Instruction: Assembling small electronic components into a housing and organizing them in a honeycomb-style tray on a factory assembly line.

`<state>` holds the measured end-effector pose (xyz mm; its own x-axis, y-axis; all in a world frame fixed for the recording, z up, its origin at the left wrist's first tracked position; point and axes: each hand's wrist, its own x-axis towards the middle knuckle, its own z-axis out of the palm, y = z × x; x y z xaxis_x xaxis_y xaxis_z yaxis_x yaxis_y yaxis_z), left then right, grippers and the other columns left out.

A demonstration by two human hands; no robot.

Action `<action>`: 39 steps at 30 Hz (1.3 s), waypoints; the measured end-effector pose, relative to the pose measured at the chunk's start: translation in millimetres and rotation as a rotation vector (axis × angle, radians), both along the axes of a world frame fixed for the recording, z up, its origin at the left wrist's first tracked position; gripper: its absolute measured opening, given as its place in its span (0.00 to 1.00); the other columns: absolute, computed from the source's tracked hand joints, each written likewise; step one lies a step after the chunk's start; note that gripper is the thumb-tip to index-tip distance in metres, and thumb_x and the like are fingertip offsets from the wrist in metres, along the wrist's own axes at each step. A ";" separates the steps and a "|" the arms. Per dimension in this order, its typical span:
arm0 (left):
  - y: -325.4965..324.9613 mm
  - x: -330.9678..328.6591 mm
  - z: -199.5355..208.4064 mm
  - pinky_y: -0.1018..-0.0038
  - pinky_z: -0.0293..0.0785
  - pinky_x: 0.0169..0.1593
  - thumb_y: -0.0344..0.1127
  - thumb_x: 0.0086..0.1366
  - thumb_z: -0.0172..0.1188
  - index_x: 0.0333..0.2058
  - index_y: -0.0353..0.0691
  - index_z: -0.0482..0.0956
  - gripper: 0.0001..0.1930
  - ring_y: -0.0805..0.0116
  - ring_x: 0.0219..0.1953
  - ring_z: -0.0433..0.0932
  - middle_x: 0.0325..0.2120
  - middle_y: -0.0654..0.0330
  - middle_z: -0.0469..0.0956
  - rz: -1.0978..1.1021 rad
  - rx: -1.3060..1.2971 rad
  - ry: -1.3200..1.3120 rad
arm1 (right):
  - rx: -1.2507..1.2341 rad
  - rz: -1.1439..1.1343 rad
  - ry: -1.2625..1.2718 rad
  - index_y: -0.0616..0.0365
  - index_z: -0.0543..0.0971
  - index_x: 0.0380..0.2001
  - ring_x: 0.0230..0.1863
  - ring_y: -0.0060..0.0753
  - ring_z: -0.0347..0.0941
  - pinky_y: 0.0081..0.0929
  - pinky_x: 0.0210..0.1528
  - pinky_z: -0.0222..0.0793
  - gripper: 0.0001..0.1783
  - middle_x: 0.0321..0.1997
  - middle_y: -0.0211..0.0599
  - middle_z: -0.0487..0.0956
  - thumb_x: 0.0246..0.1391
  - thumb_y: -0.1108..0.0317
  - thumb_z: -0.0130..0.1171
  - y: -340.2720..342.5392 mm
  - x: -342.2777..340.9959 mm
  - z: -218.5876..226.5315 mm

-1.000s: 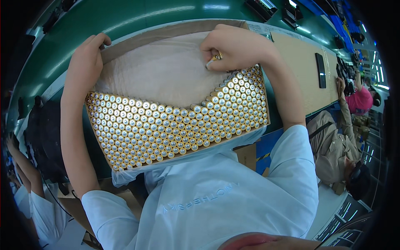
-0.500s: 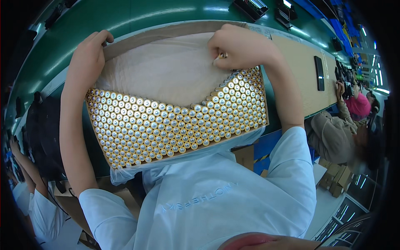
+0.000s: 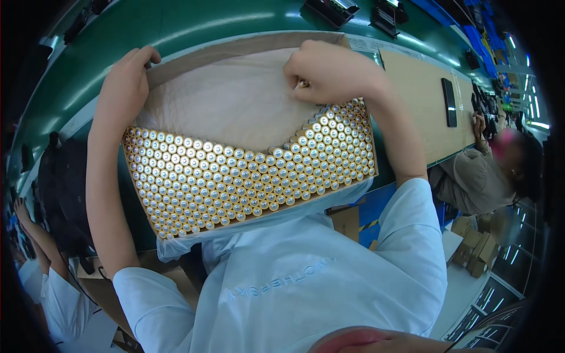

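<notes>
A shallow cardboard box [image 3: 247, 46] lies tilted before me, with a pale plastic liner [image 3: 218, 88] showing across its far part. Tightly packed batteries [image 3: 235, 182] stand on end in its near part, their metal ends facing me, and their rows climb higher at both sides. My left hand [image 3: 125, 85] curls its fingers over the box's far left rim. Above the liner, near the right-hand rows, my right hand [image 3: 321, 69] is closed in a fist around batteries; a metal end shows between its fingers, and how many it holds is hidden.
A flat cardboard sheet [image 3: 412, 106] lies to the right, bearing a black phone [image 3: 449, 103]. Dark devices [image 3: 332, 10] sit on the green bench [image 3: 176, 29] beyond the box. A co-worker [image 3: 479, 176] is at the right; another person's arm [image 3: 38, 235] shows at far left.
My right hand has moved slightly left and down over the liner, still closed. My left hand stays on the rim. The co-worker at the right has shifted.
</notes>
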<state>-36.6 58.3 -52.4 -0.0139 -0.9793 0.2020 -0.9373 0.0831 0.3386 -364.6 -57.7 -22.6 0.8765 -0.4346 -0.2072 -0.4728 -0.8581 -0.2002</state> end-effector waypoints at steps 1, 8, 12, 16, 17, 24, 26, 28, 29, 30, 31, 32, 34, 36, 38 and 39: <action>0.1 -0.5 1.3 0.63 0.72 0.40 0.21 0.60 0.45 0.40 0.36 0.78 0.14 0.54 0.33 0.76 0.33 0.52 0.80 -0.005 -0.002 0.007 | 0.020 0.034 -0.029 0.63 0.83 0.26 0.27 0.47 0.76 0.36 0.37 0.75 0.07 0.27 0.42 0.82 0.47 0.70 0.61 4.5 -0.2 -1.5; -2.6 -5.9 9.0 0.62 0.73 0.43 0.21 0.59 0.45 0.44 0.35 0.77 0.16 0.53 0.35 0.77 0.34 0.51 0.80 -0.005 0.024 0.083 | 0.029 -0.080 -0.128 0.64 0.83 0.26 0.28 0.49 0.77 0.39 0.36 0.75 0.09 0.29 0.44 0.83 0.50 0.68 0.61 11.0 11.4 -0.1; -5.3 3.6 7.3 0.66 0.74 0.45 0.20 0.63 0.44 0.48 0.36 0.75 0.17 0.60 0.38 0.77 0.37 0.54 0.80 -0.060 0.016 0.131 | 0.079 -0.104 -0.111 0.65 0.84 0.28 0.30 0.50 0.79 0.41 0.36 0.76 0.11 0.29 0.46 0.83 0.53 0.66 0.61 14.4 11.3 7.7; -38.8 -29.8 31.1 0.70 0.74 0.49 0.21 0.64 0.50 0.53 0.37 0.74 0.18 0.64 0.44 0.78 0.44 0.56 0.80 -0.062 0.119 0.234 | 0.061 -0.105 -0.105 0.65 0.84 0.29 0.30 0.50 0.80 0.42 0.35 0.77 0.12 0.29 0.47 0.83 0.53 0.64 0.62 11.2 5.8 7.8; -54.3 -40.4 36.1 0.71 0.73 0.50 0.22 0.64 0.51 0.54 0.37 0.73 0.19 0.64 0.45 0.78 0.46 0.57 0.80 -0.057 0.151 0.277 | 0.062 -0.098 -0.092 0.65 0.85 0.29 0.30 0.51 0.80 0.42 0.34 0.77 0.12 0.29 0.48 0.83 0.53 0.64 0.62 10.9 3.5 6.7; -203.8 -75.0 7.3 0.71 0.75 0.52 0.30 0.64 0.57 0.64 0.37 0.66 0.29 0.60 0.51 0.78 0.60 0.50 0.71 0.096 0.002 0.632 | 0.008 -0.065 -0.079 0.64 0.85 0.30 0.28 0.50 0.80 0.41 0.32 0.77 0.13 0.28 0.47 0.84 0.52 0.63 0.63 15.6 10.5 10.5; -227.5 -80.2 6.8 0.71 0.75 0.51 0.31 0.64 0.57 0.65 0.37 0.65 0.30 0.59 0.51 0.79 0.59 0.50 0.73 0.142 0.050 0.827 | 0.036 -0.054 -0.029 0.64 0.85 0.31 0.27 0.50 0.80 0.40 0.31 0.77 0.13 0.27 0.46 0.84 0.52 0.64 0.62 14.8 15.3 13.2; -237.8 -95.1 14.3 0.72 0.75 0.51 0.31 0.64 0.56 0.66 0.38 0.63 0.31 0.59 0.51 0.79 0.58 0.49 0.74 0.173 0.112 1.016 | 0.045 -0.073 -0.017 0.64 0.85 0.31 0.27 0.50 0.79 0.40 0.31 0.77 0.12 0.27 0.45 0.84 0.53 0.64 0.62 11.0 11.0 12.2; -235.7 -101.8 19.7 0.72 0.75 0.50 0.32 0.64 0.56 0.65 0.38 0.65 0.30 0.59 0.50 0.79 0.56 0.49 0.75 0.169 0.116 0.946 | 0.049 -0.070 -0.029 0.64 0.85 0.31 0.27 0.48 0.79 0.39 0.31 0.77 0.12 0.27 0.44 0.84 0.52 0.65 0.62 9.3 7.7 11.2; -231.9 -105.1 21.3 0.72 0.75 0.49 0.32 0.63 0.56 0.65 0.38 0.66 0.29 0.59 0.49 0.79 0.55 0.49 0.76 0.169 0.124 0.890 | 0.058 -0.066 -0.027 0.64 0.85 0.31 0.27 0.47 0.79 0.38 0.31 0.76 0.12 0.26 0.43 0.84 0.52 0.65 0.62 7.6 7.7 9.9; -228.2 -108.0 24.1 0.72 0.75 0.49 0.33 0.63 0.56 0.64 0.38 0.67 0.29 0.59 0.49 0.79 0.53 0.49 0.78 0.170 0.130 0.835 | 0.067 -0.061 -0.025 0.63 0.86 0.31 0.27 0.46 0.79 0.37 0.32 0.76 0.11 0.26 0.42 0.84 0.52 0.65 0.61 5.9 7.7 9.3; -227.7 -110.4 27.2 0.72 0.75 0.48 0.33 0.63 0.56 0.63 0.38 0.69 0.28 0.59 0.48 0.79 0.52 0.49 0.79 0.172 0.135 0.779 | 0.075 -0.054 -0.023 0.63 0.86 0.31 0.27 0.44 0.79 0.36 0.32 0.76 0.11 0.25 0.40 0.84 0.52 0.66 0.61 4.1 7.7 9.1; -228.2 -99.7 22.0 0.72 0.75 0.47 0.33 0.63 0.56 0.61 0.37 0.71 0.26 0.60 0.47 0.79 0.50 0.49 0.79 0.066 0.154 0.706 | 0.113 -0.032 -0.052 0.63 0.85 0.31 0.26 0.42 0.78 0.35 0.32 0.76 0.11 0.25 0.39 0.84 0.52 0.66 0.61 2.5 7.9 11.7; -225.2 -85.4 10.5 0.71 0.76 0.46 0.32 0.63 0.56 0.57 0.37 0.74 0.23 0.61 0.46 0.79 0.46 0.50 0.81 -0.140 0.208 0.548 | 0.209 0.006 -0.112 0.63 0.85 0.31 0.26 0.39 0.77 0.32 0.32 0.75 0.10 0.25 0.38 0.84 0.51 0.67 0.61 2.3 4.7 12.8; -218.3 -73.9 8.5 0.71 0.76 0.45 0.32 0.63 0.56 0.55 0.37 0.76 0.21 0.62 0.45 0.80 0.44 0.50 0.81 -0.229 0.226 0.478 | 0.256 0.038 -0.129 0.62 0.85 0.31 0.26 0.37 0.77 0.31 0.32 0.74 0.10 0.25 0.37 0.84 0.51 0.67 0.61 2.1 1.8 14.2; -211.3 -69.5 11.3 0.71 0.76 0.44 0.32 0.63 0.56 0.53 0.36 0.77 0.19 0.62 0.44 0.79 0.44 0.50 0.81 -0.203 0.196 0.402 | 0.279 0.040 -0.214 0.62 0.85 0.30 0.25 0.35 0.76 0.30 0.32 0.74 0.09 0.25 0.36 0.84 0.50 0.67 0.62 1.7 -1.2 14.6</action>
